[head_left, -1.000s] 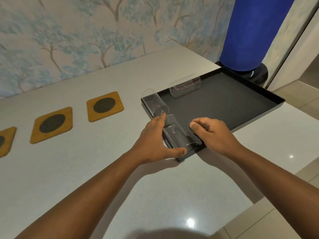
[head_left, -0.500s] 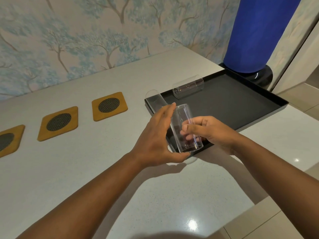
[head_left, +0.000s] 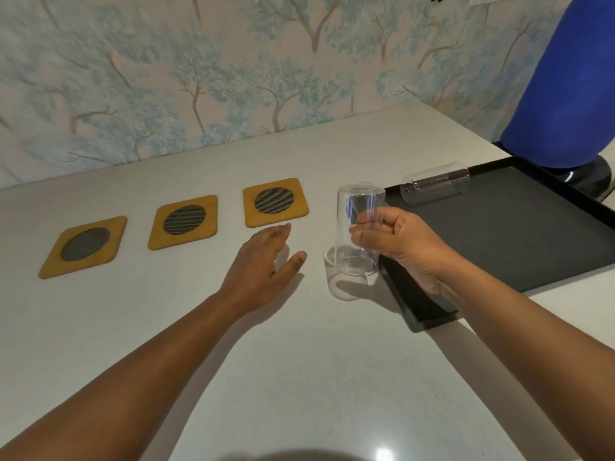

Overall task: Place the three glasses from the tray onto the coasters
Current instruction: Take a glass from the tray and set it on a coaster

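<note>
My right hand (head_left: 399, 247) is shut on a clear glass (head_left: 357, 207), held roughly upright just above the table, off the left edge of the black tray (head_left: 515, 234). My left hand (head_left: 263, 261) hovers open over the table, its fingertips close to the nearest coaster (head_left: 275, 201). Two more yellow coasters with dark mesh centres (head_left: 184, 221) (head_left: 85, 246) lie in a row further left. A second glass (head_left: 434, 188) lies on its side at the tray's far left corner. I cannot make out a third glass; my right hand and the held glass cover that part of the tray.
A tall blue cylinder (head_left: 572, 84) on a black base (head_left: 592, 178) stands behind the tray at the far right. A wall with tree-patterned wallpaper (head_left: 233, 78) runs along the back of the white table (head_left: 299, 361).
My right hand has lifted the glass off the tray and carried it left over the table. My left hand has let go of it, opened and moved towards the coasters.
</note>
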`<state>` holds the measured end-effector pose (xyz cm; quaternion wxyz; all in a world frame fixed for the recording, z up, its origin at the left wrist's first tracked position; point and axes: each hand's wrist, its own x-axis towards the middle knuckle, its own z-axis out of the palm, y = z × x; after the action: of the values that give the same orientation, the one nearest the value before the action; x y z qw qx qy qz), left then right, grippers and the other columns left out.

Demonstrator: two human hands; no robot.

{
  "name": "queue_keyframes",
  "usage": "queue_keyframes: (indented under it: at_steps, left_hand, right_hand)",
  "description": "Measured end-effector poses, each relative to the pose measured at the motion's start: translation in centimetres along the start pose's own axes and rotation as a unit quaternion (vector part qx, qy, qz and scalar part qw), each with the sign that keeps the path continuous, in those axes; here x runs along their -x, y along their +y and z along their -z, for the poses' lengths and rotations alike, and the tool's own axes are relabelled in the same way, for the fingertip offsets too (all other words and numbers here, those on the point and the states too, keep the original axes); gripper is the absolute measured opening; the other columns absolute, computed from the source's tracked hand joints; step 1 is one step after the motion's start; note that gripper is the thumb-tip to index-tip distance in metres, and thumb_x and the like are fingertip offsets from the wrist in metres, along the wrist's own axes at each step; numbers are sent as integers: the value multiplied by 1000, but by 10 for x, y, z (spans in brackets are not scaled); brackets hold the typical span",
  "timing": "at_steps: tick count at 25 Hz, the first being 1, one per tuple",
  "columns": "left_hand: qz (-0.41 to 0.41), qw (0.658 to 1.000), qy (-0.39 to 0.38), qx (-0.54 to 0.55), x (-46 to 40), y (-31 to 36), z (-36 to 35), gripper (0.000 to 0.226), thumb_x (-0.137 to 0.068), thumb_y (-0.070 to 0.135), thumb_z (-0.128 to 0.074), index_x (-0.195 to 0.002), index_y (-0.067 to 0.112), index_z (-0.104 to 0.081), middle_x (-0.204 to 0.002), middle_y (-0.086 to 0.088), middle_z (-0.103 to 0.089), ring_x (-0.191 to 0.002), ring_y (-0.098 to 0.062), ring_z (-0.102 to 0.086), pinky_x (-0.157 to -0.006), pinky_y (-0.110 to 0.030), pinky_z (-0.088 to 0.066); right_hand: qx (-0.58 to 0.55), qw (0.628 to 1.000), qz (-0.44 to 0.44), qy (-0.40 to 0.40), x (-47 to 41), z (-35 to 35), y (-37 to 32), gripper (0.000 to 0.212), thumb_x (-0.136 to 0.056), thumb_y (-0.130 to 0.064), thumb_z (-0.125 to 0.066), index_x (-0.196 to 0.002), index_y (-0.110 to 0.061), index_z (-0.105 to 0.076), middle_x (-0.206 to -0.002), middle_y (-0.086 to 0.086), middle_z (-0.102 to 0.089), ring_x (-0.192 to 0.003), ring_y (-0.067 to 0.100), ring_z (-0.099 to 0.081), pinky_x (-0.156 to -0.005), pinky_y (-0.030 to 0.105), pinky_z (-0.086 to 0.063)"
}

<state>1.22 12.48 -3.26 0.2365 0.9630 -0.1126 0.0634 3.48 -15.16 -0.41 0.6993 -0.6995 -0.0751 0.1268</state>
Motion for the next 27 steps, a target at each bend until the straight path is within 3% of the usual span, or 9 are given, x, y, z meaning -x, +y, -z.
queue_keyframes:
  at_steps: [4, 8, 12, 15, 18, 23, 27]
  left_hand:
    - [51, 998, 18, -22, -8, -54, 6, 64, -102, 48, -49, -152, 9, -42, -156, -10, -42, -144, -26, -34, -117, -40, -28]
    - [73, 997, 15, -23, -22, -92, 5, 55, -103, 43, -48, -148, 10, -47, -155, -8, -44, -142, -26, -39, -112, -39, -35]
    - [71, 997, 24, -29, -55, -115, 8, 47, -102, 41, -51, -136, 8, -60, -145, -10, -55, -131, -29, -49, -105, -41, -43]
    - [59, 997, 48, -24, -77, -122, 7, 34, -103, 33, -53, -120, 9, -71, -128, -17, -65, -116, -38, -58, -92, -46, -49]
    - [25, 994, 91, -50, -81, -126, -2, 31, -104, 31, -51, -100, 11, -75, -93, -9, -70, -91, -37, -61, -70, -36, -43]
    - [28, 992, 113, -49, -80, -129, -7, 29, -102, 31, -56, -113, 13, -76, -111, -14, -74, -101, -37, -59, -80, -43, -52]
    - [19, 990, 122, -62, -81, -130, -7, 29, -102, 32, -56, -113, 14, -77, -107, -10, -75, -95, -34, -58, -77, -43, -51]
  right_hand:
    - [-30, 999, 13, 26, -45, -34, 3, 61, -61, -24, -96, -114, -13, -69, -112, 6, -77, -104, 18, -74, -85, 28, -57]
    - [-1, 998, 37, 55, -96, -68, 1, 63, -53, -35, -94, -110, -23, -69, -116, -5, -71, -94, 11, -72, -74, 21, -55]
    - [16, 995, 55, 78, -148, -98, 6, 60, -66, -22, -93, -120, -23, -66, -116, -4, -69, -106, 19, -71, -82, 31, -60]
    - [43, 992, 57, 102, -181, -117, 14, 73, -71, -22, -92, -135, -20, -59, -128, 1, -63, -119, 21, -62, -96, 42, -56]
    - [68, 990, 67, 100, -207, -125, 22, 82, -71, -27, -93, -143, -22, -54, -138, 1, -60, -127, 16, -57, -104, 36, -50]
    - [109, 986, 82, 96, -234, -125, 30, 88, -71, -32, -92, -147, -20, -50, -143, 2, -59, -130, 14, -56, -104, 29, -48]
    - [129, 985, 80, 84, -245, -126, 37, 89, -70, -37, -92, -146, -19, -52, -139, 2, -62, -127, 15, -59, -105, 33, -50]
